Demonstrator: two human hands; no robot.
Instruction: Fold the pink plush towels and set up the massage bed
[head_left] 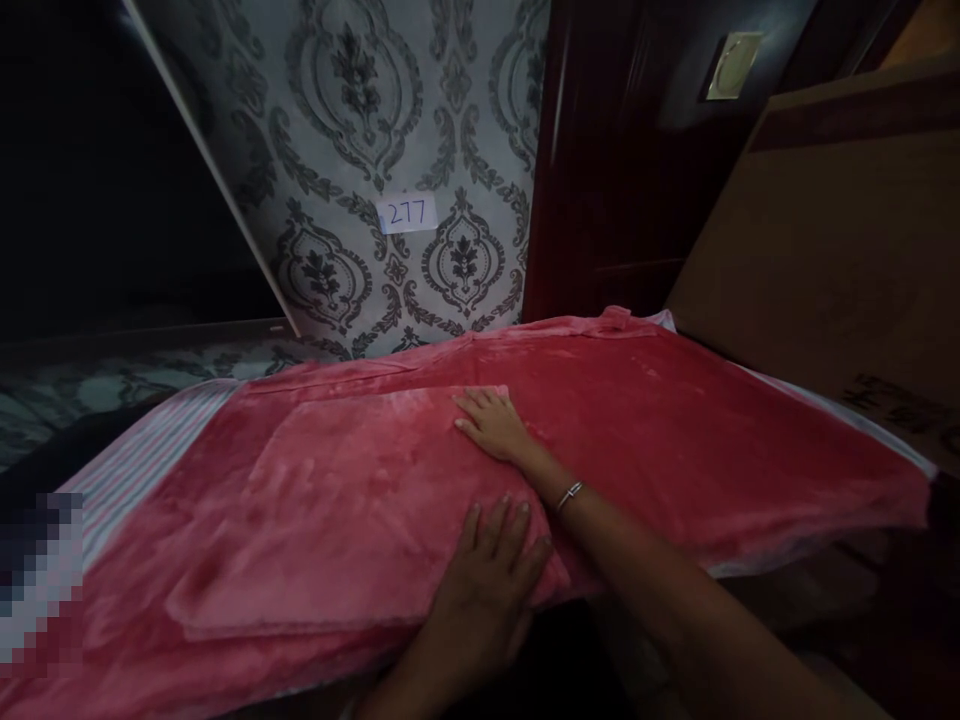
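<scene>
A folded pink fleece cloth [337, 510] lies on a larger pink fleece blanket [675, 420] spread over the bed. My right hand [495, 425] rests flat, fingers stretched, on the far right corner of the folded cloth; a thin bracelet sits on its wrist. My left hand [487, 575] lies flat with fingers apart on the near right edge of the folded cloth, at the bed's front edge. Neither hand grips anything.
A striped sheet [150, 450] shows under the blanket at the left. Patterned wallpaper with a paper label reading 277 [406, 213] is behind the bed. A dark wooden door [622, 160] and a brown board [832, 250] stand at the right.
</scene>
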